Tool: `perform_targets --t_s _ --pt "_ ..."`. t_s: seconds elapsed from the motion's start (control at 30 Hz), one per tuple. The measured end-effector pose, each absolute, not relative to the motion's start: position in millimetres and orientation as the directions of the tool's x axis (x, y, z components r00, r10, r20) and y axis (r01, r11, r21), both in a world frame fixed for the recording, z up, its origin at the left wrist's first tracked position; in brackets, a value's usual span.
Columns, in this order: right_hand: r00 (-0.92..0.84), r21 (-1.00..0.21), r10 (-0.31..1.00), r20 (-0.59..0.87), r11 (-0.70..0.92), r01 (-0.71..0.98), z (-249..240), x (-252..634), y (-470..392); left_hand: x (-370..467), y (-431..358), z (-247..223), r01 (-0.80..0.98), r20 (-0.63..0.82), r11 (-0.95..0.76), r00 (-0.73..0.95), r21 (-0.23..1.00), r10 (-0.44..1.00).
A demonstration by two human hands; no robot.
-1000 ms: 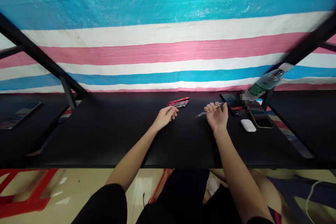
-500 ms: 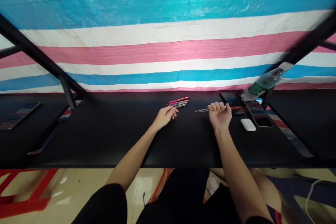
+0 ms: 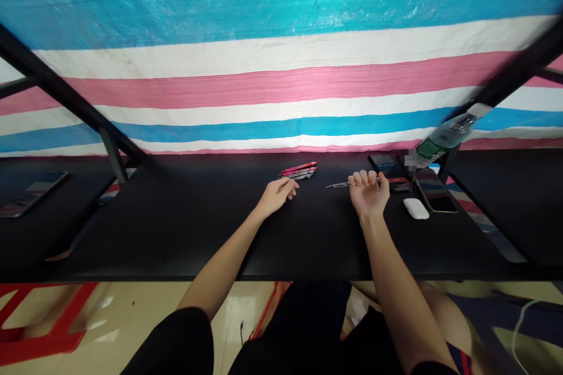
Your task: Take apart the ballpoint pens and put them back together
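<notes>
Several pens (image 3: 299,171), red, pink and grey, lie side by side on the black table (image 3: 176,222). Just in front of them rests my left hand (image 3: 277,196), its fingers loosely curled and apart, with nothing visible in it. My right hand (image 3: 368,190) lies palm up farther right, its fingers folded over a grey pen (image 3: 338,186). The pen's tip points left, and its middle is hidden behind the fingers.
Right of my right hand are a white earbud case (image 3: 416,208), a phone (image 3: 440,196), a dark device with lit digits (image 3: 385,164) and a tilted water bottle (image 3: 448,137). A striped sheet (image 3: 281,88) hangs behind.
The grey pen in my right hand has turned slightly about its length. My left hand has stayed in place.
</notes>
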State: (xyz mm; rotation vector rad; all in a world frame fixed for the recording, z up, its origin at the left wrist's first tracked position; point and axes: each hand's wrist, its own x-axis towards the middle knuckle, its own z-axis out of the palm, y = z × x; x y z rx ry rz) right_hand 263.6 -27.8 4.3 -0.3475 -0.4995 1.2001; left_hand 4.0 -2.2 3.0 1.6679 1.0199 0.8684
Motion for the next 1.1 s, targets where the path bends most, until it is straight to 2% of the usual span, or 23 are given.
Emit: perform_targets --t_s 0.1,0.23,0.43,0.7,0.87,1.0,1.1 --pt "0.275 -0.525 0.947 0.168 0.322 -0.788 6 261 -27 4 -2 2 0.237 0.082 -0.189 0.398 0.953 0.914" --pt "0.271 -0.632 0.956 0.111 0.279 -0.723 3 257 -23 4 -3 2 0.250 0.074 -0.186 0.400 0.950 0.914" --pt "0.277 -0.858 0.953 0.123 0.242 -0.454 -10 247 -15 5 -5 4 0.259 0.070 -0.186 0.399 0.948 0.914" --pt "0.058 -0.961 0.995 0.087 0.099 -0.258 -14 238 -25 8 -9 7 0.309 0.087 -0.223 0.399 0.925 0.913" --pt "-0.197 -0.983 0.980 -0.002 -0.037 -0.177 -15 235 -30 10 -14 10 0.338 0.148 -0.371 0.534 0.865 0.833" --pt "-0.338 -1.000 0.941 0.010 0.000 -0.029 -13 235 -32 11 -15 7 0.379 0.145 -0.447 0.608 0.811 0.780" --pt "-0.350 -0.999 0.937 0.022 0.037 0.036 -10 236 -33 10 -14 3 0.408 0.145 -0.478 0.624 0.778 0.768"
